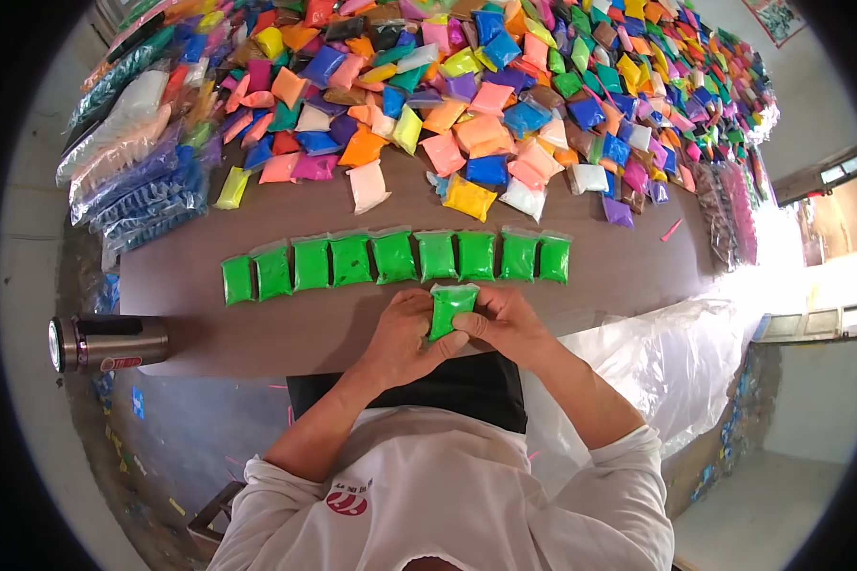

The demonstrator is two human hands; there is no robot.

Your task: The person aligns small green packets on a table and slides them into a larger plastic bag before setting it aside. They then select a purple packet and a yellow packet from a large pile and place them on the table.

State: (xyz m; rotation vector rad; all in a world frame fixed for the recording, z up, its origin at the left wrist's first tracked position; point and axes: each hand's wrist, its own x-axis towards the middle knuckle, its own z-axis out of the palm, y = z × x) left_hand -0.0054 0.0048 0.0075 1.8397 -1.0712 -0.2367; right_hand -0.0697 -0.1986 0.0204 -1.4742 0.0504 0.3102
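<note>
Our left hand [407, 328] and right hand [505, 322] pinch one green packet [448, 311] on our side of nine row packets [349, 259] on the table [195, 328]; mixed-colour packets [483, 136] lie beyond. We judge this single-packet handling; the next move calls for gentle, even finger pressure.

I sit in what looks like a small packing workshop: colourful filled packets [486, 133] heap my worktop [190, 324], bundled bags [152, 181] alongside.
</note>
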